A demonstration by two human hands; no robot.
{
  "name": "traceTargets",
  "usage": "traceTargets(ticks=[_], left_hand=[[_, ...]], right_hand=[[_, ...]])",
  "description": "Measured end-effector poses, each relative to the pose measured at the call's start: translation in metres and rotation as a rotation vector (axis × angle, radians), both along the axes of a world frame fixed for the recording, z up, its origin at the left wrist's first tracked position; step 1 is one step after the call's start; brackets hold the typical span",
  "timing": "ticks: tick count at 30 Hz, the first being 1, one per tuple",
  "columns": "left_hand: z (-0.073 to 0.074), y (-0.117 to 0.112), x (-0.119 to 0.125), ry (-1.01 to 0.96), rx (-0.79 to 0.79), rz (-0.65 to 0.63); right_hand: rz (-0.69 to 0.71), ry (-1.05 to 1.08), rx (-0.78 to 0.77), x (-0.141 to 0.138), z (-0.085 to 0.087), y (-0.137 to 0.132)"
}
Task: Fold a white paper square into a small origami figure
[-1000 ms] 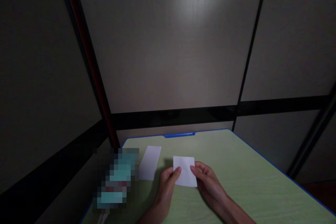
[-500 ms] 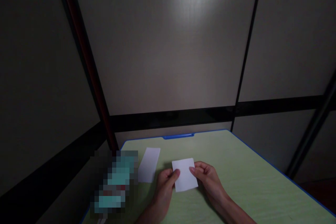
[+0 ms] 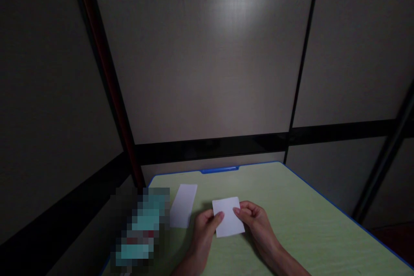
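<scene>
A small white piece of paper (image 3: 229, 220), close to square, is held between my two hands above the table. My left hand (image 3: 205, 228) pinches its left edge, thumb on top and fingers curled beneath. On the opposite side my right hand (image 3: 255, 221) grips the upper right edge in the same way, thumb tip on the face of the paper. The fingertips behind the paper are hidden. To the left of my left hand, a longer white paper strip (image 3: 183, 205) lies flat on the table.
The pale green table (image 3: 310, 224) has a blue rim and a blue handle-like piece (image 3: 220, 169) at its far edge. A blurred-out turquoise object (image 3: 142, 228) is at the left edge. Grey panels (image 3: 207, 60) with dark strips rise behind the table.
The view has tilted very slightly, so everything sits a little lower. My left thumb has slid slightly inward over the paper. Both hands keep their hold.
</scene>
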State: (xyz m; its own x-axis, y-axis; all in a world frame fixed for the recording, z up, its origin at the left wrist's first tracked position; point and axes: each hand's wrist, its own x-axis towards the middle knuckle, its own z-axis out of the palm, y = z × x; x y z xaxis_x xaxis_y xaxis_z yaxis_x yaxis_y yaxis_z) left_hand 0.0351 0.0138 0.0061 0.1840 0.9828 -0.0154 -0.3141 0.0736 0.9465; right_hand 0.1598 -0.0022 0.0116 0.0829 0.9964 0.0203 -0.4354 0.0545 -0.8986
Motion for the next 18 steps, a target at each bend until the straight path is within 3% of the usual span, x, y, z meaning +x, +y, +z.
traceTargets(ticks=[7, 12, 18], left_hand=[[-0.0024, 0.0017, -0.0023, 0.003, 0.002, 0.006], [0.0023, 0.0018, -0.0034, 0.085, -0.005, 0.138], [0.0027, 0.0023, -0.0054, 0.113, 0.007, 0.208]], right_hand=[[-0.072, -0.032, 0.017, 0.0034, 0.0015, 0.0024], [-0.087, -0.076, 0.020, 0.0052, -0.0001, 0.0036], [-0.123, -0.070, 0.044, 0.0056, 0.0082, 0.0005]])
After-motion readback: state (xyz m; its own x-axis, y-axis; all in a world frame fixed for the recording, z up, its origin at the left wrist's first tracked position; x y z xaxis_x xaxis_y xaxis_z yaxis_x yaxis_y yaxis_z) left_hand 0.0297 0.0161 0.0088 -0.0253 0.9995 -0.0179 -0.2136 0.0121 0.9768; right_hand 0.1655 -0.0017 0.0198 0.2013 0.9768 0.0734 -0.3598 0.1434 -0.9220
